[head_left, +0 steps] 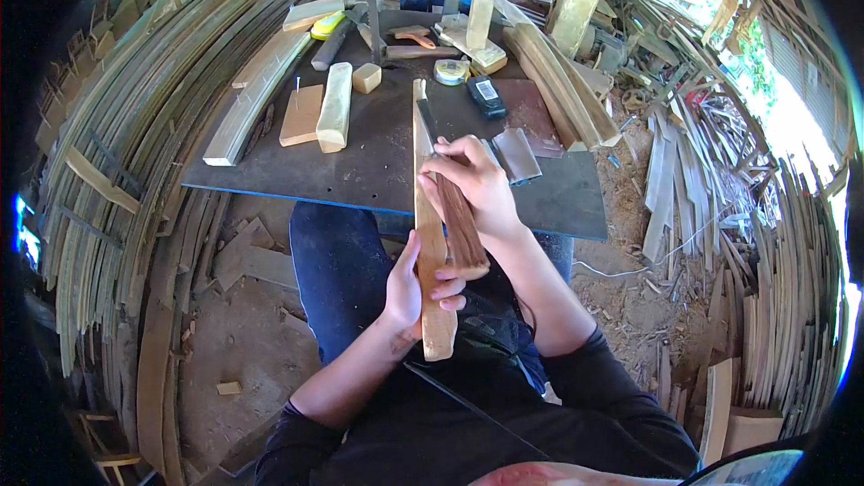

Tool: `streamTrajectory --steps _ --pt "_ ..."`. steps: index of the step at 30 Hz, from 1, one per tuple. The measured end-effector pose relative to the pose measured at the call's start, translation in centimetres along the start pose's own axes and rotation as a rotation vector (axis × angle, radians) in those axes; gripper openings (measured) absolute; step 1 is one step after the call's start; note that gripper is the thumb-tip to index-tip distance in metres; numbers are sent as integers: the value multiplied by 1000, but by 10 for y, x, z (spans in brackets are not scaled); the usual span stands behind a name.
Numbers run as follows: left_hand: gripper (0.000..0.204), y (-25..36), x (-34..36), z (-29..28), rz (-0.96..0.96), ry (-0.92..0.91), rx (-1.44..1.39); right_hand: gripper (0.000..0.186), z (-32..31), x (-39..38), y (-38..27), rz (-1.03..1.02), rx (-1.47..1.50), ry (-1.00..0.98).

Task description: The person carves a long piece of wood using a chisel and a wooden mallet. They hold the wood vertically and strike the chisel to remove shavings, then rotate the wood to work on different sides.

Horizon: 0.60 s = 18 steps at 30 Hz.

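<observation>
My left hand (409,288) is closed around the lower part of a long, pale piece of wood (431,225), which points away from me above my lap. Its fingers come round the far side, close to the butt of a brown wooden handle (461,225). That handle belongs to a bladed tool whose narrow dark blade (427,117) lies along the pale wood's right side. My right hand (472,182) is closed on the tool where handle and blade meet. The blade's exact kind is hard to make out, and my fingers hide part of it.
The dark table (387,157) ahead carries wood blocks (335,108), a board with a nail (301,115), a tape measure (452,71), a black device (487,97) and a grey folded sheet (517,156). A metal post (371,0) rises behind. Stacked timber strips (135,126) line both sides.
</observation>
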<state>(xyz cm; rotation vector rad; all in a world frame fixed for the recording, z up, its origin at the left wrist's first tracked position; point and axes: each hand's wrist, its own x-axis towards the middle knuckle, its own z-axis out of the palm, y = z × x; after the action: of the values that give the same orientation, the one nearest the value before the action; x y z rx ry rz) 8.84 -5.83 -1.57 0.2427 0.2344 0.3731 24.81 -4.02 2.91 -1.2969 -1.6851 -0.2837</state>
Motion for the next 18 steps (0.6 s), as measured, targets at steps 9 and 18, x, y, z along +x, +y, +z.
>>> streamTrajectory --steps 9,18 --pt "53 -3 -1 -12 -44 -68 -62 17 -13 -32 -29 66 50 -25" --pt "49 -2 -1 -19 -40 -62 -87 15 2 -11 -6 13 57 43"
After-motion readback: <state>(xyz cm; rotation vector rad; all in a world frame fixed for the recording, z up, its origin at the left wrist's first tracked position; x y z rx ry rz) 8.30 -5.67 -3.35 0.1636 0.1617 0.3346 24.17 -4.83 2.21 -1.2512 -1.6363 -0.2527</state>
